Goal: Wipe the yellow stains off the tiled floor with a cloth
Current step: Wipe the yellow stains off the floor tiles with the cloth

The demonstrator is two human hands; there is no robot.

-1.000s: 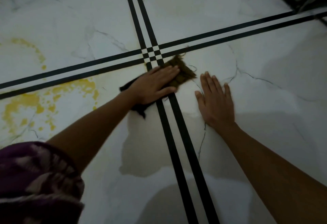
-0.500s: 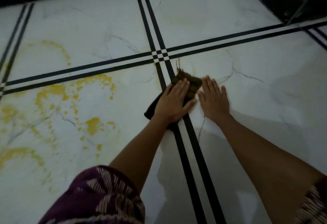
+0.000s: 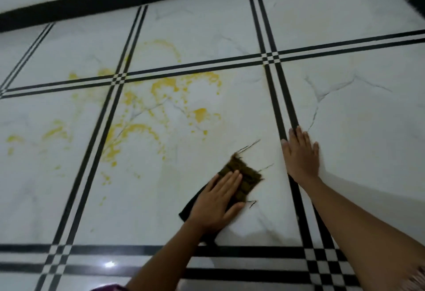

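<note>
Pressing cloth (image 3: 247,175) flat under my left hand (image 3: 216,201), fingers (image 3: 230,181) straight, right hand (image 3: 301,155) flat on floor (image 3: 345,118); yellow stains (image 3: 165,88) mostly left to wipe.

White marbled floor (image 3: 345,26), black stripes (image 3: 115,249), maybe skirting (image 3: 92,4)

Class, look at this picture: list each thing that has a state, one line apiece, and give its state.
cloth: flat on the tiled floor, edges frayed.
left hand: fingers straight, pressing on the cloth.
right hand: flat on the floor, holding nothing.
yellow stains: not yet wiped, left of and beyond the cloth.
</note>
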